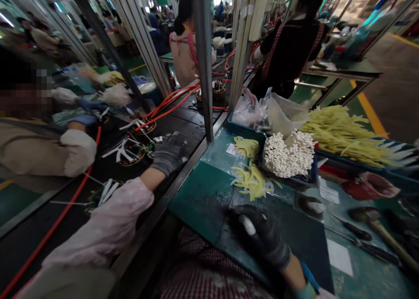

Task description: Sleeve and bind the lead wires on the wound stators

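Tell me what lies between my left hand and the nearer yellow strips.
The head view shows the metal rail, then green mat, between your left hand and those yellow strips.

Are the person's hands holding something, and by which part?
It cannot be told: the left hand is over the conveyor, the right hand over the dark mat, and blur hides what the fingers do.

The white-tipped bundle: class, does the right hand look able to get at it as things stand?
Probably yes. The right hand is over the dark mat, on the near side of the white-tipped bundle, whose top is uncovered, and nothing tall stands between them.
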A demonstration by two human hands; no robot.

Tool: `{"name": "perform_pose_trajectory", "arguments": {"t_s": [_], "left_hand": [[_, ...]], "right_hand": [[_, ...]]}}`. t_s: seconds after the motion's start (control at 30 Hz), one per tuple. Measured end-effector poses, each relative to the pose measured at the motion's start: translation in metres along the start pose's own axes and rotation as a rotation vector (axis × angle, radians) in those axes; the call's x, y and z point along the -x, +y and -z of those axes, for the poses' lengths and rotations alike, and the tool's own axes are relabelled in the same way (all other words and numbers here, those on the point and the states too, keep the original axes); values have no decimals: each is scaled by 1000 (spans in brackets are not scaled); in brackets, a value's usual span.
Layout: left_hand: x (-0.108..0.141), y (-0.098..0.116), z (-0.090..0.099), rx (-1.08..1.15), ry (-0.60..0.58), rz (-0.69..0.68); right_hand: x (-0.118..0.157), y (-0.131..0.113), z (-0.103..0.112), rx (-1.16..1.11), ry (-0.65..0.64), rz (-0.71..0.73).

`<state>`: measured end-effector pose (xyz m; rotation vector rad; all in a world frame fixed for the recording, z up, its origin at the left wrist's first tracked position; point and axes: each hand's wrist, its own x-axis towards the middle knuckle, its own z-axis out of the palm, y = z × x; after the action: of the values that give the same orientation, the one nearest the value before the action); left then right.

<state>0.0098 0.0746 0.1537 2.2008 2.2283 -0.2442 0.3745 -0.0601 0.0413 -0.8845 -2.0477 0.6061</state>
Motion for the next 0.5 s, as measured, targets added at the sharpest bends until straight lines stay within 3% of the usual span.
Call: {"name": "perform_pose_trajectory", "arguments": {"t_s": [0.13,0.3,0.4,0.5], "left_hand": [[-20,-26,-10,-138,-108,132],[0,-38,-24,-123,-119,148],[4,-55,-15,-79,-147,139],[-9,-80,5,22,-132,79]], "right_hand": [[3,-1,-11,69,-2,67],[3,3,-10,28,2,38],[4,6,-1,31,2,31],[4,8,4,47,-10,30]]}}
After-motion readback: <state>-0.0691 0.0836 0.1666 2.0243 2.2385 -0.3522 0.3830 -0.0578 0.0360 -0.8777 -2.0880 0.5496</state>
